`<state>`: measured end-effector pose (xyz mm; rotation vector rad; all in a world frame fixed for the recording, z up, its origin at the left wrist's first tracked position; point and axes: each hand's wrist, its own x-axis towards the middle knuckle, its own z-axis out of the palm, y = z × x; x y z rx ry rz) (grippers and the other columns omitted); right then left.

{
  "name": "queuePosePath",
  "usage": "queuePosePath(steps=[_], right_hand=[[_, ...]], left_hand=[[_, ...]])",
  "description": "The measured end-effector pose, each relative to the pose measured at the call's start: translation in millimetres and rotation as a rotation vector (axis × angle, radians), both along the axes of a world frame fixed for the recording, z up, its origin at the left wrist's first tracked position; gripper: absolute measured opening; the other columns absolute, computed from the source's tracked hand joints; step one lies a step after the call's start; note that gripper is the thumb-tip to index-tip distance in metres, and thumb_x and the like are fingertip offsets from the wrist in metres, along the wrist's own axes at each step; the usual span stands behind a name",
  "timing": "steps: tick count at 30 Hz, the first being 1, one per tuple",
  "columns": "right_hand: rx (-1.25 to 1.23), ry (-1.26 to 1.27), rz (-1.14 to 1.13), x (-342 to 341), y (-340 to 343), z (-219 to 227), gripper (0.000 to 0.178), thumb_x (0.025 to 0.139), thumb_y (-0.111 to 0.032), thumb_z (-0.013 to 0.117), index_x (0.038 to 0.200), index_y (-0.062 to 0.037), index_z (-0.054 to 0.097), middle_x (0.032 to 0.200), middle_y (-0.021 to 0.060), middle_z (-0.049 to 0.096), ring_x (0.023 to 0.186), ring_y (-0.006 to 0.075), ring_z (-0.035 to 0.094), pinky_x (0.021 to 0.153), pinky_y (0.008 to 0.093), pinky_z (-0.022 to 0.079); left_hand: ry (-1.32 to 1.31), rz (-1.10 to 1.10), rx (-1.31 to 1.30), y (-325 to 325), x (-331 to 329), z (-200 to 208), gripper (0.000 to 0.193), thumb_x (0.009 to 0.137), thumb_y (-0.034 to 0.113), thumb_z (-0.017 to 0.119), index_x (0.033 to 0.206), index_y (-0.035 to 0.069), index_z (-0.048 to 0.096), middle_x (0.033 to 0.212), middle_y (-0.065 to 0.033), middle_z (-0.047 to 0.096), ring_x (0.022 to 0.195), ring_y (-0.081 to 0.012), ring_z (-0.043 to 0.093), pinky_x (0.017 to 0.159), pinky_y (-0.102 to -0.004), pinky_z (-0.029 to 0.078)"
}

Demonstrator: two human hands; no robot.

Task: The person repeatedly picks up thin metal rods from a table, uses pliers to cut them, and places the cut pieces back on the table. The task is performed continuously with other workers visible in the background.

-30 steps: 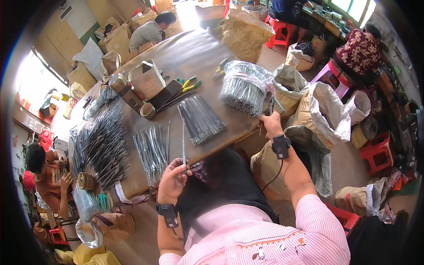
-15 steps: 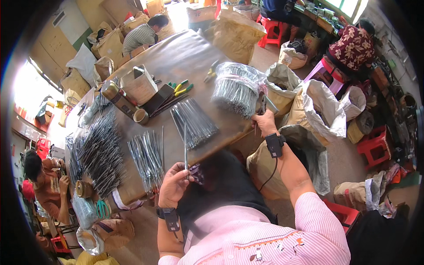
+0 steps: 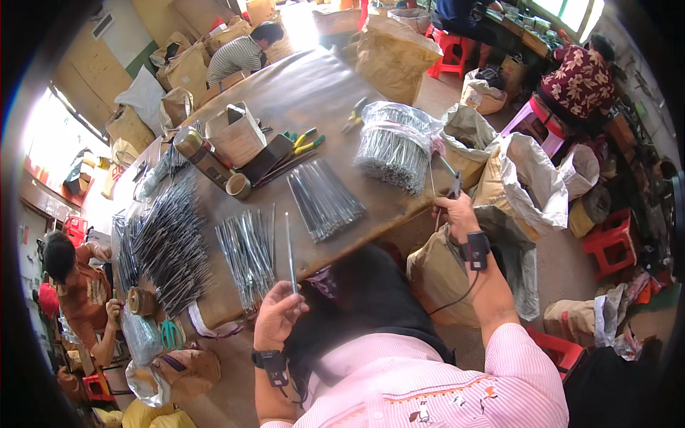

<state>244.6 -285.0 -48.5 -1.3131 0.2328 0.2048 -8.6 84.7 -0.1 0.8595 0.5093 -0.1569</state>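
My left hand (image 3: 277,314) is at the near table edge, closed in a pinch on the lower end of a thin metal rod (image 3: 290,246) that points upward. Off the table's right corner, my right hand (image 3: 457,212) grips a dark hand tool (image 3: 454,187); its exact kind is hard to make out. A thin strand shows by that hand. Close by sits a thick bundle of metal rods (image 3: 391,160), wrapped in clear plastic with a pinkish tie. Two flat rows of rods, one in the middle (image 3: 325,200) and one further left (image 3: 244,250), lie on the table (image 3: 300,85).
A larger rod heap (image 3: 168,242) covers the table's left. Behind are a box (image 3: 235,139), a flask (image 3: 196,150), a tape roll (image 3: 238,186) and green-yellow pliers (image 3: 307,141). Open sacks (image 3: 524,178) stand right, with a red stool (image 3: 611,246). Other people sit around.
My right hand has moved right and slightly nearer with the tool, away from the wrapped bundle. My left hand still holds the rod, slightly lower. The whole view has shifted a little.
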Motion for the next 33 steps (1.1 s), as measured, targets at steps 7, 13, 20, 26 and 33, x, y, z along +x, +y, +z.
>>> queuePosePath(steps=[7,13,20,26,33], right_hand=[[0.632,0.295,0.202,20,-17,2,0.011,0.090,-0.011,0.061,0.093,-0.0022,0.056,0.076,0.0093,0.061,0.071,0.0225,0.062,0.068,0.0332,0.053],[0.766,0.322,0.063,67,6,-7,0.012,0.091,-0.012,0.062,0.092,-0.0013,0.059,0.076,0.0082,0.063,0.069,0.0224,0.063,0.066,0.0352,0.053],[0.374,0.086,0.334,-6,19,13,0.008,0.090,-0.010,0.062,0.092,-0.0036,0.060,0.076,0.0082,0.064,0.067,0.0198,0.064,0.063,0.0348,0.055],[0.335,0.066,0.387,-74,54,51,0.016,0.085,-0.004,0.066,0.099,-0.0024,0.057,0.080,0.0114,0.064,0.067,0.0222,0.065,0.065,0.0347,0.057],[0.277,-0.072,0.367,-125,98,69,0.016,0.086,-0.004,0.067,0.098,-0.0020,0.057,0.083,0.0114,0.066,0.071,0.0186,0.066,0.065,0.0318,0.056]], left_hand=[[-0.018,-0.034,-0.015,1,-4,0,0.022,0.084,0.001,0.066,0.104,0.003,0.058,0.085,-0.0091,0.065,0.072,-0.0204,0.068,0.058,-0.0214,0.054],[-0.101,-0.114,-0.043,-23,9,4,0.019,0.085,-0.002,0.065,0.103,0.003,0.059,0.087,-0.0108,0.067,0.074,-0.0232,0.069,0.061,-0.0248,0.054],[0.008,-0.124,0.022,-28,4,-4,0.021,0.085,0.000,0.066,0.105,0.002,0.062,0.090,-0.0092,0.068,0.077,-0.0246,0.070,0.065,-0.0274,0.058],[-0.058,-0.200,0.082,-57,10,-3,0.030,0.085,0.001,0.064,0.112,-0.008,0.055,0.104,-0.0147,0.061,0.091,-0.0267,0.067,0.085,-0.0347,0.056],[-0.194,-0.159,0.130,-84,19,7,0.019,0.084,-0.002,0.064,0.100,-0.003,0.055,0.094,-0.0104,0.061,0.081,-0.0202,0.066,0.075,-0.0295,0.057]])
